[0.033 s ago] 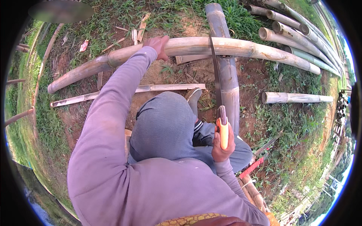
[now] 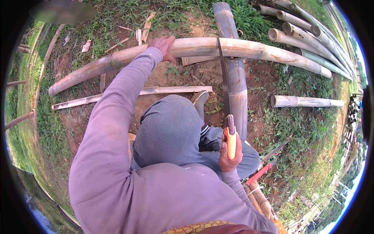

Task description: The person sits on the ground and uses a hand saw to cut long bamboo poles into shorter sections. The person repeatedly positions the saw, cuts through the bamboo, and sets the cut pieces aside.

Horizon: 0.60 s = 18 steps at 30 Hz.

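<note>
A long, thick bamboo pole (image 2: 194, 47) lies crosswise in front of me, resting over a greyish bamboo log (image 2: 237, 93) that runs away from me. My left hand (image 2: 163, 48) is wrapped over the crosswise pole, left of where the two cross. In my right hand (image 2: 230, 154) is a hand saw (image 2: 224, 80), gripped by its orange handle. Its long dark blade reaches forward, and the far part lies against the near side and top of the pole, just left of the crossing. How deep the teeth sit in the bamboo I cannot tell.
Several cut bamboo poles (image 2: 304, 45) are piled at the far right, with a shorter piece (image 2: 306, 101) nearer. A split bamboo strip (image 2: 156, 91) lies before my knee. By my right leg are a red object (image 2: 260, 174) and a thin blade-like strip (image 2: 276, 151). Offcuts (image 2: 147, 28) lie on the grass.
The frame marked 0.0 s ago differs only slightly: my right hand and the saw handle sit a little nearer to me now. My left hand stays on the pole.
</note>
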Tool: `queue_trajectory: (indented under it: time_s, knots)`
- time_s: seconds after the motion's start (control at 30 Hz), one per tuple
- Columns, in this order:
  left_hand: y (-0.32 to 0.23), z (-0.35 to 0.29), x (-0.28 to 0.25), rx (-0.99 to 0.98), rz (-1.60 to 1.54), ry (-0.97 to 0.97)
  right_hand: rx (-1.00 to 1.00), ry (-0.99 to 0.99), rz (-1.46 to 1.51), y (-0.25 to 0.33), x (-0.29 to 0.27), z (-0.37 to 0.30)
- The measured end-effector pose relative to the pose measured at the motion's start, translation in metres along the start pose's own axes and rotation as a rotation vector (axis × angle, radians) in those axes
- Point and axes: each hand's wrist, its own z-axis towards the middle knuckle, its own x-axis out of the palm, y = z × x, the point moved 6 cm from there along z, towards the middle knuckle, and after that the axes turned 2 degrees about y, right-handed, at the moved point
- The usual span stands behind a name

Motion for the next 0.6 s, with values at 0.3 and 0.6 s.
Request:
queue_trajectory:
  time_s: [0.3,0.6]
  knots:
    - [-0.012,0.001,-0.007,0.090,0.140,-0.263,-0.117,-0.146,-0.002,-0.017,0.082,0.221]
    - [-0.072,0.022,-0.008,0.119,0.018,-0.141,0.068,-0.116,0.089,-0.040,0.079,0.208]
